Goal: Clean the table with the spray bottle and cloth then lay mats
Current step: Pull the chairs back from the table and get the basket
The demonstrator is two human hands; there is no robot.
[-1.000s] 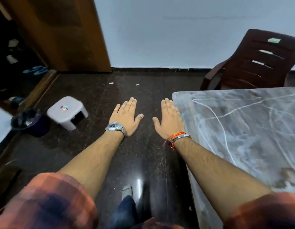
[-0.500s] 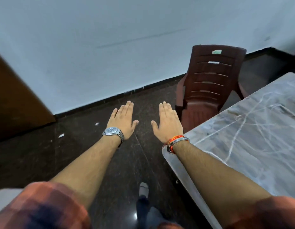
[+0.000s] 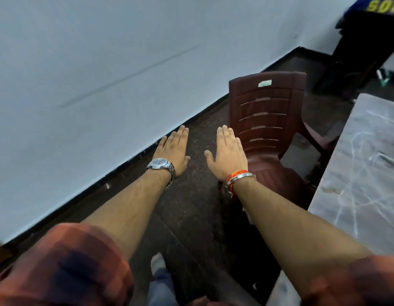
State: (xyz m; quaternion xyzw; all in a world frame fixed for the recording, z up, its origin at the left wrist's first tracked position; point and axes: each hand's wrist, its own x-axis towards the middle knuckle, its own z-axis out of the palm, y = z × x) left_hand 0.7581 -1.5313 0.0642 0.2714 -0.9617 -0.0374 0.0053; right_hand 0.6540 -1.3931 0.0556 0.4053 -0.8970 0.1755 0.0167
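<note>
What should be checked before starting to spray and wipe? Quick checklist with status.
1. Left hand free: ok, open and flat, holds nothing.
2. Right hand free: ok, open, holds nothing.
3. Spray bottle located: not ok, none in view.
4. Cloth located: not ok, none in view.
5. Table top bare for wiping: ok on the visible part.
6. Chair clear of table edge: cannot tell.

Plain home dining room — marble-top table (image 3: 359, 191), brown plastic chair (image 3: 269, 120), dark stone floor (image 3: 191, 206), bare wall (image 3: 92, 62)
</note>
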